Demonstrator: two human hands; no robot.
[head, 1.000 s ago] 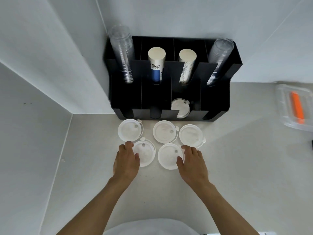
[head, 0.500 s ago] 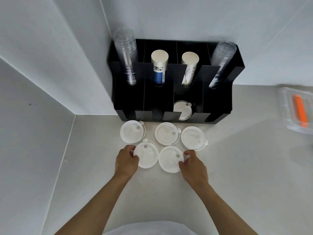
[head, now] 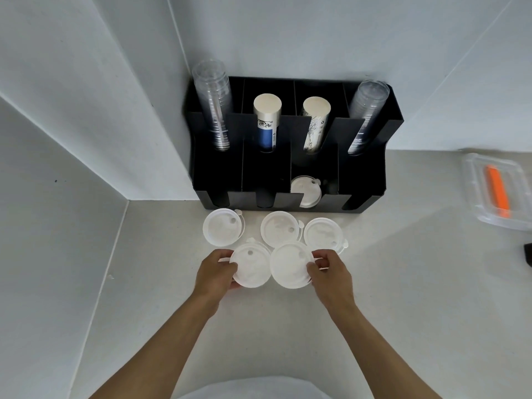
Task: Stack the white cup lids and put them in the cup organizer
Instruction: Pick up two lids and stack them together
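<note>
Several white cup lids lie on the counter in front of the black cup organizer (head: 371, 180). The back row holds a left lid (head: 221, 230), a middle lid (head: 280, 232) and a right lid (head: 324, 236). My left hand (head: 214, 276) grips the left edge of a front lid (head: 252, 266), thumb on top. My right hand (head: 331, 273) grips the right edge of the other front lid (head: 290, 264). Both held lids sit side by side, tilted slightly up. One more lid (head: 306, 190) stands in the organizer's third front slot.
The organizer's back slots hold clear cup stacks (head: 214, 108) and paper cup stacks (head: 266, 122). A wall corner juts out at the left. A clear container (head: 475, 194) with an orange item lies at the right, and a dark object (head: 528, 253) touches the frame edge.
Both hands closed on the two front lids and drew them a little toward me, lifting their edges. The view shifted slightly down.
</note>
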